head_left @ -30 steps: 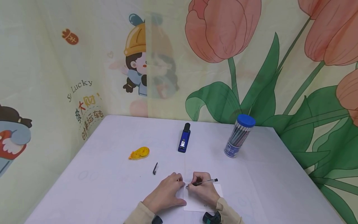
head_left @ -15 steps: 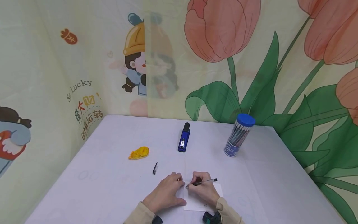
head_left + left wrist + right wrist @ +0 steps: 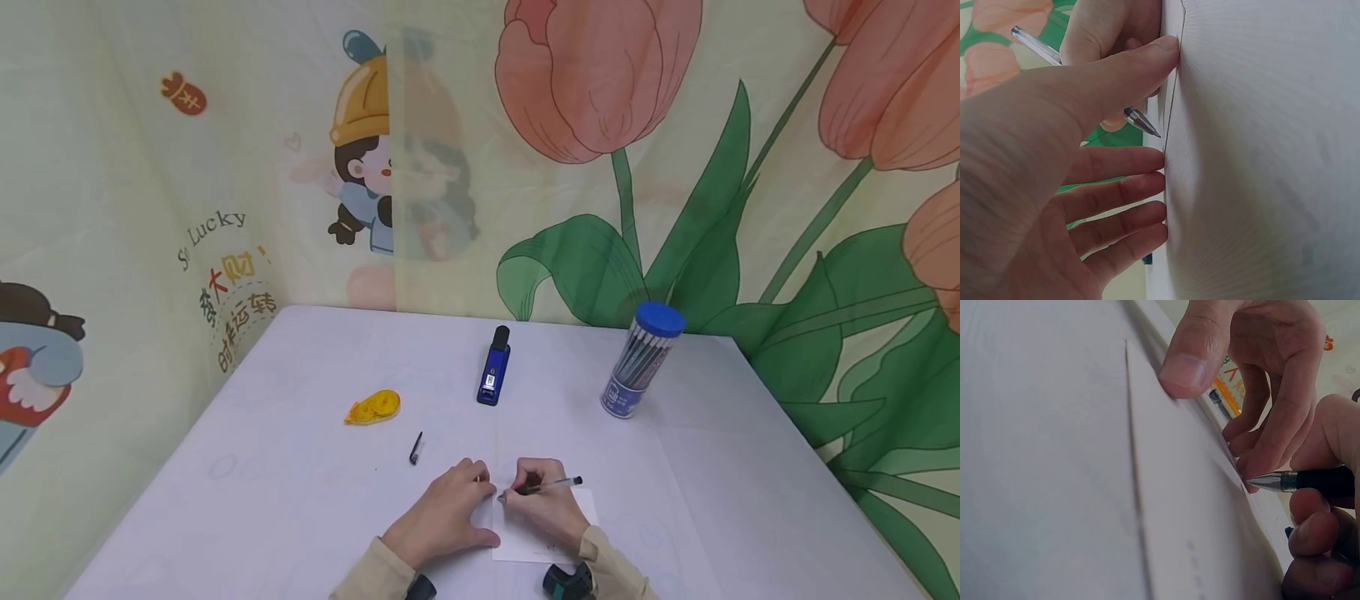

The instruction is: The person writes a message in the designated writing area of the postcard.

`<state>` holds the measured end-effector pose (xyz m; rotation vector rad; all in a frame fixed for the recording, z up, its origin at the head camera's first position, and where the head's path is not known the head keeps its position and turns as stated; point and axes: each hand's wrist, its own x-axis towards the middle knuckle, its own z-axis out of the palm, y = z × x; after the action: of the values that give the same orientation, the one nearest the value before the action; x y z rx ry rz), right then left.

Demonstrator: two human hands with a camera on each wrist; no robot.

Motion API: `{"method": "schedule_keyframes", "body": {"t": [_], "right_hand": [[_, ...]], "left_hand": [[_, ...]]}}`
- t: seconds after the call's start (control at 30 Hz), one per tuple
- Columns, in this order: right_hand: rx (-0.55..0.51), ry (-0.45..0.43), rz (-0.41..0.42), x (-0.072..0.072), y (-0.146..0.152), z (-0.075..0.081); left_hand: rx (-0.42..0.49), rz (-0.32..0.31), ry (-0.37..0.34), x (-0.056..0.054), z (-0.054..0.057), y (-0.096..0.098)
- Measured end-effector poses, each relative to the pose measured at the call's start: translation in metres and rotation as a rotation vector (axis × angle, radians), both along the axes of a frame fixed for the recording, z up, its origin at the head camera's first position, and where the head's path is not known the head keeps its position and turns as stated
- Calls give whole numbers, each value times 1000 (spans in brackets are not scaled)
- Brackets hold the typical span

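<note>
"White paper [image 3: 517,542] lies flat on the table [image 3: 262,517] in front of you, partly under your right hand [image 3: 551,508]."

"And your left hand [image 3: 442,512]?"

"Its fingers are extended and slightly spread, tips at the paper's left edge. Your thumb, well apart from them, touches that same edge nearer you."

"What do you have in your right hand?"

"You're pinching a pen [image 3: 557,484], its barrel leaning back to the right. The point is at the paper's left edge, just beside your left fingertips; I can't tell whether it touches."

"Anything on your paper?"

"Small dark marks [image 3: 1194,565] near the edge closest to you, too small to read."

"And past your hands?"

"You have a pen cap [image 3: 416,448] near your left hand, a yellow teardrop-shaped thing [image 3: 373,407] beyond it, a blue stapler [image 3: 492,375] straight ahead, and a blue-lidded jar of pencils [image 3: 633,367] standing to its right."
</note>
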<state>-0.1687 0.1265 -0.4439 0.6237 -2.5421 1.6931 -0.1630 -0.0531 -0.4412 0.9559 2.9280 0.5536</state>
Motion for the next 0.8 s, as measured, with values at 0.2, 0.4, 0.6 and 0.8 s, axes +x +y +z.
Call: {"method": "schedule_keyframes", "body": {"t": [0.2,0.4,0.6,0.8], "right_hand": [[6,23,-3,0,0,-3],[4,29,2,0,0,-4],[4,48,5,0,-1,-4],[1,55,13,0,-1,-4]], "left_hand": [[-3,-5,16,0,0,0],[3,-1,1,1,0,0],[4,-2,4,1,0,0],[3,-6,10,1,0,0]]}}
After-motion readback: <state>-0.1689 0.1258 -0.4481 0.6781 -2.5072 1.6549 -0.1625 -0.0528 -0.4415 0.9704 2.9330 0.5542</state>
